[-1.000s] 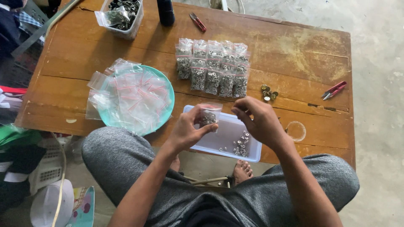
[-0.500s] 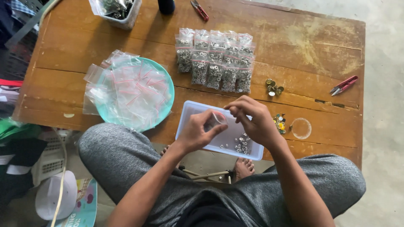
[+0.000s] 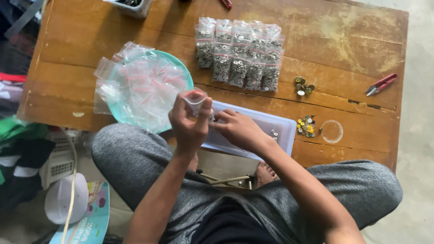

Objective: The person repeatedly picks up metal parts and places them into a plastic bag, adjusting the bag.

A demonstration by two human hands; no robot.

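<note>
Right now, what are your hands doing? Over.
Left hand holds small clear bag. Right hand reaches into white tray. Empty bags piled left, nothing blocking.

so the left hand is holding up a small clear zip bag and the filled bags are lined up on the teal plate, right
Not quite. The left hand does hold up a small clear zip bag, but the filled bags are lined up on the bare wooden table, beyond the teal plate. The plate carries only a heap of empty zip bags. The head view shows this.
</note>
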